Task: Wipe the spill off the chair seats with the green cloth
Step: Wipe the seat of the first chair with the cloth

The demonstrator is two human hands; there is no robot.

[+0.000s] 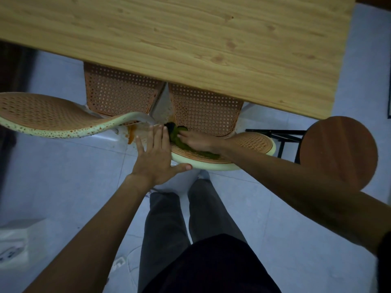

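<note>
Two cane chairs are pushed under a wooden table. The left chair seat [118, 96] and the right chair seat [205, 111] are orange mesh with pale rims. An orange spill [131, 135] runs down between the chairs near the left backrest [48, 115]. The green cloth [179, 140] lies bunched on the top of the right chair's backrest [251, 142]. My right hand [196, 139] presses flat on the cloth. My left hand [156, 155] is spread open, its thumb against that backrest's rim and its fingers beside the cloth.
The wooden table [190, 39] covers the upper view and hides the far parts of both seats. A round brown stool [338, 153] stands at the right. A white box [14, 244] sits on the pale tiled floor at the lower left. My legs stand below the chairs.
</note>
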